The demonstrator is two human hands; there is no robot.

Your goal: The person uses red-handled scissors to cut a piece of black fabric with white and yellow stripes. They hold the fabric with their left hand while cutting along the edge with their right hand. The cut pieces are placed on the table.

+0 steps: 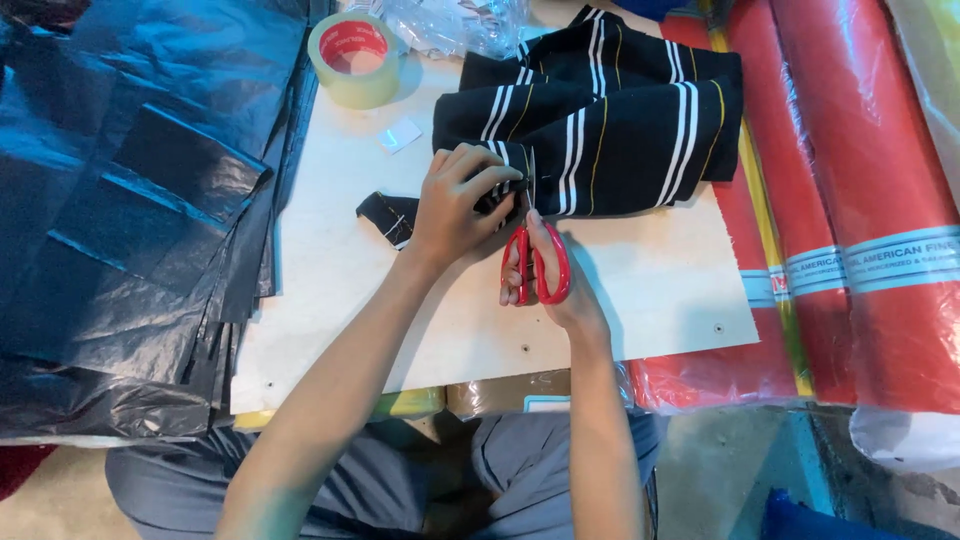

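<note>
While the black striped cloth (610,110) lay bunched on the white counter (640,290), the left hand (455,205) had its grip closed over the cloth's near edge, fingers curled down and pinching the fabric flat just beside the cut line. The right hand (545,275) was closed through the red scissor handles (537,265), thumb in one loop and fingers in the other, with the blades pointing away from the body into the cloth edge. Couldn't really tell how far the blades were open since the left fingers covered most of them.

My take on doing this bit well: the pinch sat very near the blades, so I'd have kept the fingertips to the side of the line, not ahead of it. Keeping the fabric taut mattered too, because folded layers like that tend to slide and give a wobbly cut. The white stripes looked like a handy guide for staying straight. A narrow black strip (385,215) already hung off to the left of the hand.

Other stuff around: a roll of tape (355,60) at the counter's far left corner, dark plastic sheets (130,200) to the left, red fabric rolls (860,180) on the right.
</note>
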